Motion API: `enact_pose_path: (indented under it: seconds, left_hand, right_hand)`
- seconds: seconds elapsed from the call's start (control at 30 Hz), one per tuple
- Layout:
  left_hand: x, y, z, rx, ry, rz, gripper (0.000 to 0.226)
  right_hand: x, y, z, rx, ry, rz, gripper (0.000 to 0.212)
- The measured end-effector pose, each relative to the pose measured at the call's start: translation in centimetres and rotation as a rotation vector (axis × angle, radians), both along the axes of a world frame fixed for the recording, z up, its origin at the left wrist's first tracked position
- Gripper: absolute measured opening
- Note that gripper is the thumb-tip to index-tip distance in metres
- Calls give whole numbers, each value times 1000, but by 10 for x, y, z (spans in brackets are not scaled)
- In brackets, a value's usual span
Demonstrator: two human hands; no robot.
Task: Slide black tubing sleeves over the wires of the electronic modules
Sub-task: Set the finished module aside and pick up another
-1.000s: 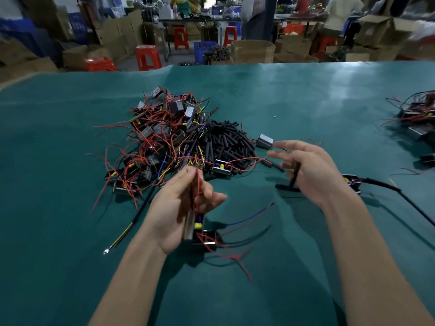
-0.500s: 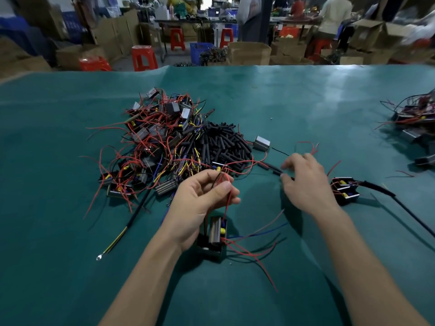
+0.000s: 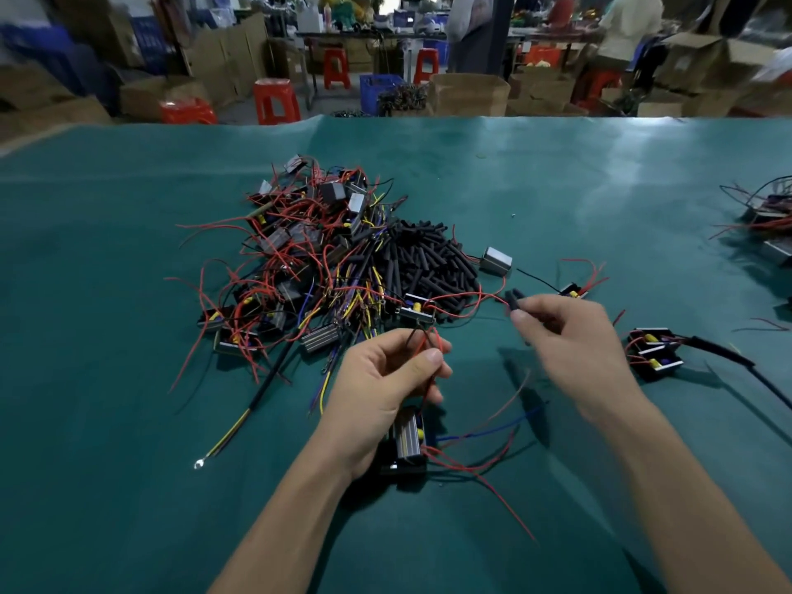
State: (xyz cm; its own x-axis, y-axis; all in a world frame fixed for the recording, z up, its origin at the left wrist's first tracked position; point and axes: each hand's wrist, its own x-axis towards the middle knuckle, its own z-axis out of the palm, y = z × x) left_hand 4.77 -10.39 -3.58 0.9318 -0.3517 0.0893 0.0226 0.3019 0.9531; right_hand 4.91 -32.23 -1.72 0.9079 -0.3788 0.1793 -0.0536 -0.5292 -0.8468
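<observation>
**Sleeve lifting off the table toward the pinched wires**

Head view. Stretching across a crowded workshop of cardboard boxes (image 3: 469, 94) and red stools (image 3: 274, 100): a teal table cover (image 3: 128, 465), carrying a tangled heap of modules (image 3: 300, 267) with red wires, and touching its right edge a pile of black tubing sleeves (image 3: 428, 263).

Gripping near the table's middle: left hand (image 3: 381, 388), thumb and fingers curled round a small bundle of red wires (image 3: 422, 342), their ends poking up above the fingertips. Hanging below that hand, just over the cover: the held module (image 3: 407, 441), now sitting slightly right of where it hung half a second ago, with red and blue leads trailing off to the right.

Pinching a single black sleeve (image 3: 513, 298) between thumb and forefinger: right hand (image 3: 565, 336), now raised clear of the cover, having been pressing down at the table by the sleeve pile half a second earlier. Pointing up and away from the fingertips, the sleeve, well apart from the wire ends in the left hand.

Lying just right of the right wrist: finished modules (image 3: 655, 351) with a long sleeved lead (image 3: 720, 351) running off to the right edge. Sitting alone beyond the sleeve pile: one silver module (image 3: 497, 260). Showing at the far right edge: another heap of wired modules (image 3: 767, 220).
</observation>
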Motion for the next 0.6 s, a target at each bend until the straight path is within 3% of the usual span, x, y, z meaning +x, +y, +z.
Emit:
enact_pose_path:
  seconds: [0.07,0.13,0.33,0.53,0.6]
  left_hand:
    - [0,-1,0,31,-27,-9,18]
    - [-1,-2,1,72,-50,-20,23]
    - [-5,-4,3,196,-123,-24,29]
    - [-1,-12,2,227,-238,68,29]
    - [2,-15,4,206,-256,104,22]
  right_hand:
    - [-7,14,11,446,-20,177,12]
    - [-12,24,18,617,-22,308,11]
    - [-18,36,21,405,25,417,12]
    - [-22,33,26,631,148,510,8]
    - [-22,31,28,580,156,556,7]
